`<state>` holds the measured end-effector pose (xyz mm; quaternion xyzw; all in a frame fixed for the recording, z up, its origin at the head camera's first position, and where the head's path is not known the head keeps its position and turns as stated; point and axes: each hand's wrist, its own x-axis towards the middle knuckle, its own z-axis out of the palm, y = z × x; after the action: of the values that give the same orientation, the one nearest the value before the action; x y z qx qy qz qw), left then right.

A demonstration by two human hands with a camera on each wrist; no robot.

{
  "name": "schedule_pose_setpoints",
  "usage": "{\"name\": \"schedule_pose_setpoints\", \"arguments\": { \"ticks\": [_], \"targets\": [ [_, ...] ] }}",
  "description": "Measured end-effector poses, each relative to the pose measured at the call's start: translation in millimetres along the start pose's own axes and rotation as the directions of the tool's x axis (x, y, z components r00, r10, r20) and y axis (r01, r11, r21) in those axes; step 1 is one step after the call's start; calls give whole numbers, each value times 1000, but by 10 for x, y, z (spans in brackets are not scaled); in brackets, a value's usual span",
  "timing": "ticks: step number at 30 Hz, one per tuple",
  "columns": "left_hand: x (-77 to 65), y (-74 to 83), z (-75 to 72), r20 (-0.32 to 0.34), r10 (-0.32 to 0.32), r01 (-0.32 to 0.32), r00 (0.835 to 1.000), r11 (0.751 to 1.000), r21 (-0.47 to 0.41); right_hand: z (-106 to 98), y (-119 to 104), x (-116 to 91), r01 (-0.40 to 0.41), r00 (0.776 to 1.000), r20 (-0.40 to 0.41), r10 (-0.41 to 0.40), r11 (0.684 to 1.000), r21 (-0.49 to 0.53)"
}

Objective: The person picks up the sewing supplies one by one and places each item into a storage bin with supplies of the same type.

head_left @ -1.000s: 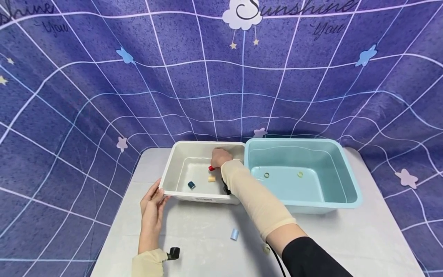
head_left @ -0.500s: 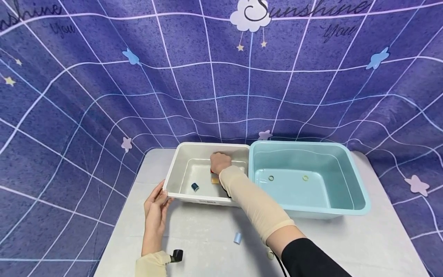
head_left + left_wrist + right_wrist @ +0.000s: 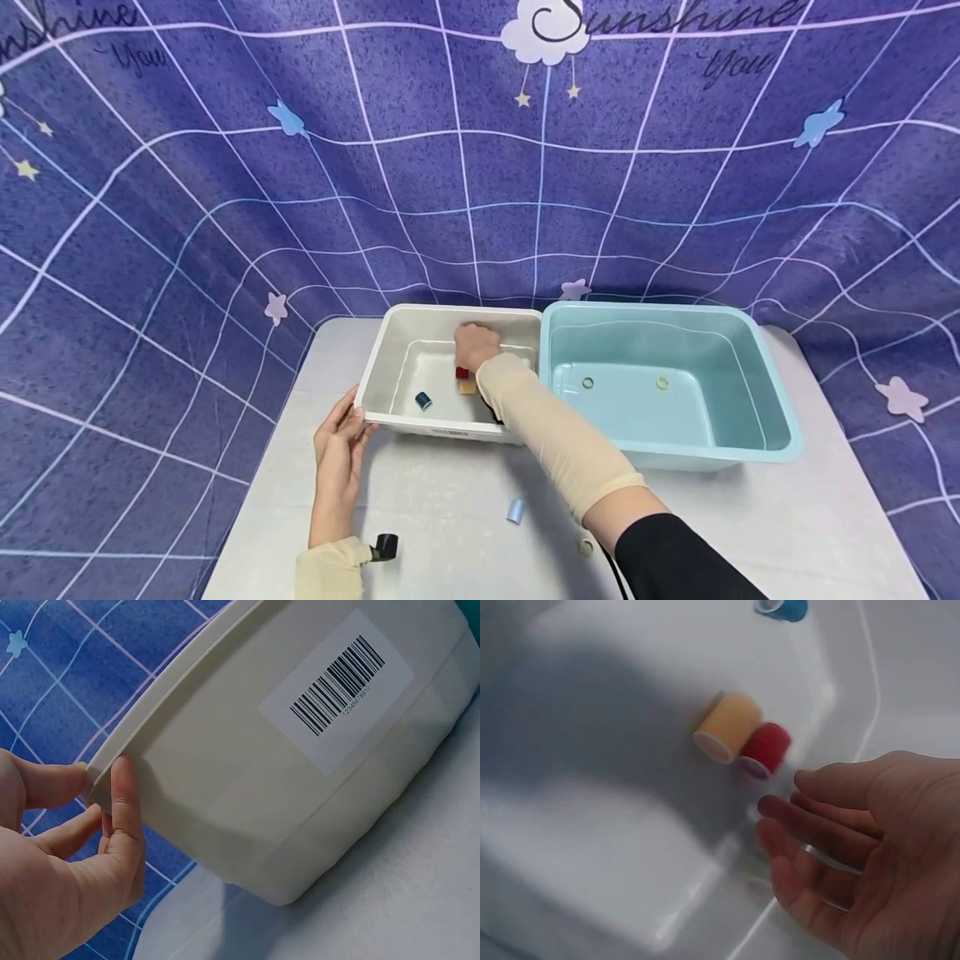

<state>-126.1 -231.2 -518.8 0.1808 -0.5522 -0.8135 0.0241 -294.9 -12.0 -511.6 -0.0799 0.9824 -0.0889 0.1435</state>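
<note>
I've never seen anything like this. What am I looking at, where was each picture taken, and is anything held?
No robot here: someone is working bare-handed. The wide picture looks down from the person's head; the two close ones are taken from the wrists. The left hand pinches a white bin by its rim. The right hand, inside that bin, is near a red spool but seems to hold nothing. A yellow spool lies beside the red one, and a dark blue spool farther off. The teal bin alongside holds two small rings, and a light blue spool lies on the table in front.
</note>
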Motion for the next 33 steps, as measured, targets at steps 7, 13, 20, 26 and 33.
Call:
{"name": "schedule_pose_setpoints", "arguments": {
  "ticks": [7,13,20,26,33],
  "targets": [
    [24,-34,3,-4,15,-15,1000,1000,-26,-224,-30,-112,39,999,11,-40,999,17],
    [26,-43,-1,5,16,-16,1000,999,-31,-393,-45,-215,78,997,5,-78,996,30],
    [7,-24,14,1,18,-18,1000,999,-41,-599,-66,-282,118,993,-12,-117,990,79],
    [-15,-6,31,-12,-12,12,1000,998,-64,-758,-75,-358,140,990,-34,-137,985,104],
    [-15,7,45,-14,-10,9,1000,999,-52,-1030,-38,-570,198,980,-42,-194,969,145]
  ]
}}
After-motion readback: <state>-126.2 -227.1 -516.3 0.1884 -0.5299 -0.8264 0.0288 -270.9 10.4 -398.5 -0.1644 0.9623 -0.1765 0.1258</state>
